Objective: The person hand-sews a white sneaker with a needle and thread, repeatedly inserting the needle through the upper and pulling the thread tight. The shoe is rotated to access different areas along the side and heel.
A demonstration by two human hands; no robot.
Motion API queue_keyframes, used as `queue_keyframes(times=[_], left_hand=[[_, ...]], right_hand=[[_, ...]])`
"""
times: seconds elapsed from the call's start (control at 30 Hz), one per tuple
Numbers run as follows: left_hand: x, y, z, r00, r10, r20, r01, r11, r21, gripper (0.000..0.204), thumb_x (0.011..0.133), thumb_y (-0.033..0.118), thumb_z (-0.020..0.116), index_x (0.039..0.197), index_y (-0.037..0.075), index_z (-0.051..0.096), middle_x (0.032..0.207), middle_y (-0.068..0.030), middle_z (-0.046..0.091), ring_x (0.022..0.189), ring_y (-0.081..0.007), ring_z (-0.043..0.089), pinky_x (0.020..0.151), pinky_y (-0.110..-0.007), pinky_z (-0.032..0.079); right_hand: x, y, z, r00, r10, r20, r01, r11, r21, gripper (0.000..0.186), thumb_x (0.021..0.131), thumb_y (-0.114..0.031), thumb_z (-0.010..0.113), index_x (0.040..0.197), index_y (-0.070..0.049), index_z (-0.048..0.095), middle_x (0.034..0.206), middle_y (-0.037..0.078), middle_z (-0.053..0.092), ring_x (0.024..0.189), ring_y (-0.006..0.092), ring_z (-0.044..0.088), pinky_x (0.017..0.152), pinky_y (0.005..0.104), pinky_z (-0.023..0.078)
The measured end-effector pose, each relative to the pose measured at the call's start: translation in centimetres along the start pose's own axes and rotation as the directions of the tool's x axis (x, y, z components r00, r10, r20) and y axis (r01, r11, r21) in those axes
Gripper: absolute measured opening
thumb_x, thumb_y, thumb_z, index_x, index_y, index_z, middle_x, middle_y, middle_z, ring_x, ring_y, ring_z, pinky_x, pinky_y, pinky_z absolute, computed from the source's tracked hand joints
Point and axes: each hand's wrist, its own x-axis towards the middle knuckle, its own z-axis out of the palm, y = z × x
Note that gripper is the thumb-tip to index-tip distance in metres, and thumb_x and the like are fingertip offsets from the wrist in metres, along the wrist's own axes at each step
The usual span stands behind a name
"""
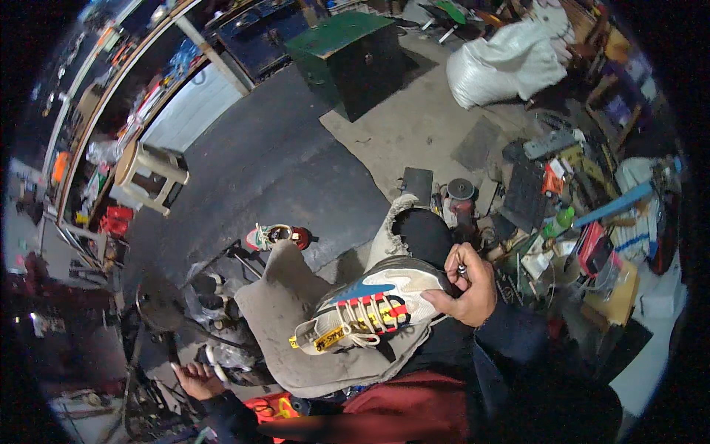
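A sneaker (381, 300) in beige, blue and yellow, with red eyelet strips and cream laces, lies across my lap on a grey cloth (277, 314). Its toe points to the right. My right hand (472, 288) is closed at the toe, with the thumb pressed on the upper. Between its curled fingers is a small metal-tipped tool (462, 270), whose exact kind is hidden. Off to the lower left, my left hand (198, 379) is held away from the shoe, fingers apart, near a white curved object (214, 362).
Another shoe (279, 236), partly red, stands beyond the cloth. Tools and scraps crowd the right side around a blue bar (614, 203). A green chest (347, 55), a white sack (510, 63) and a beige stool (151, 177) stand farther off. Metal machinery (159, 303) is at left.
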Motion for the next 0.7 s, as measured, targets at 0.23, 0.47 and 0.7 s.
queue_keyframes(times=[0.23, 0.47, 0.7], left_hand=[[-12.7, -1.8, 11.9, 0.66, 0.324, 0.678, -0.632, 0.727, 0.269, 0.034, 0.1, 0.024, 0.059, 0.071, 0.008, 0.052, 0.064, -0.0002, 0.047, 0.057, -0.0105, 0.042, 0.053, -0.027, 0.033], [-25.0, -4.0, 23.1, -0.058, -0.028, 0.998, -0.74, 0.672, -0.024, 0.02, 0.082, 0.001, 0.075, 0.102, 0.003, 0.074, 0.084, -0.0116, 0.062, 0.069, -0.0259, 0.063, 0.061, -0.033, 0.051], [-27.3, -6.9, 25.1, -0.165, -0.056, 0.985, -0.702, 0.708, -0.077, 0.023, 0.081, 0.003, 0.078, 0.105, 0.005, 0.076, 0.083, -0.0095, 0.061, 0.07, -0.0249, 0.066, 0.064, -0.033, 0.053]], right_hand=[[1.2, -0.2, -1.7, 0.996, 0.089, 0.018, -0.09, 0.93, 0.357, 0.034, 0.084, -0.027, 0.08, 0.088, -0.01, 0.051, 0.077, -0.005, 0.047, 0.066, 0.0046, 0.041, 0.058, 0.0218, 0.035], [-0.5, -1.7, -6.5, 0.868, 0.374, 0.326, -0.496, 0.637, 0.59, 0.023, 0.096, -0.027, 0.067, 0.095, -0.005, 0.059, 0.075, -0.004, 0.047, 0.061, 0.0019, 0.038, 0.053, 0.0186, 0.029], [-0.9, -4.4, -7.5, 0.909, -0.043, 0.415, -0.094, 0.948, 0.305, 0.02, 0.098, -0.01, 0.06, 0.112, 0.002, 0.068, 0.094, 0.007, 0.066, 0.084, 0.0114, 0.062, 0.075, 0.031, 0.049]])
